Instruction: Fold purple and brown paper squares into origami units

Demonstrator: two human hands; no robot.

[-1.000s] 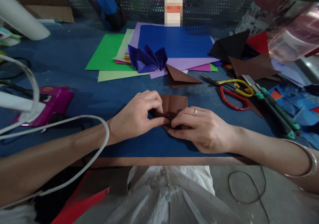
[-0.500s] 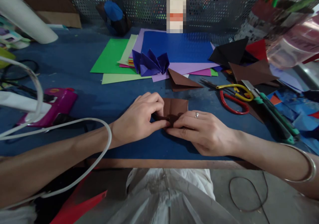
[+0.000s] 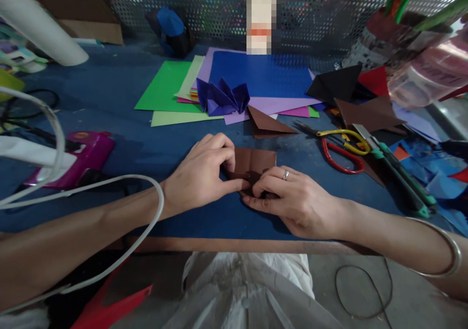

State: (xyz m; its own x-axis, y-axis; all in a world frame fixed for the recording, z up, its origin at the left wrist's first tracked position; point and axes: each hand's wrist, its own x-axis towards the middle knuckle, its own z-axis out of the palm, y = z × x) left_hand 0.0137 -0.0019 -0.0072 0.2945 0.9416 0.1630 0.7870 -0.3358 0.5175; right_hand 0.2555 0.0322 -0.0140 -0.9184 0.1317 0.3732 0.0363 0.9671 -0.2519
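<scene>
A small creased sheet of brown paper (image 3: 256, 159) lies on the blue tabletop between my two hands. My left hand (image 3: 204, 170) pinches its left side, thumb along a folded edge and fingers curled behind. My right hand (image 3: 292, 197), with a ring on one finger, presses its curled fingers on the near right part. Both hands are closed on the sheet, and they hide its lower corners. Just beyond it sits a folded brown paper triangle (image 3: 268, 124). Behind that, a folded dark blue paper piece (image 3: 223, 97) stands on the stacked sheets.
Colored paper (image 3: 261, 73) is stacked at the back. Scissors (image 3: 341, 156) with red and yellow handles and a green-and-black utility knife (image 3: 402, 175) lie to the right. At left are a purple power strip (image 3: 89, 153) and a white cable (image 3: 159, 197) looping over my left forearm.
The view has tilted slightly, so the table sits a little lower. My right fingers have curled and drawn slightly toward me; my left fingers have shifted slightly left, showing more brown paper.
</scene>
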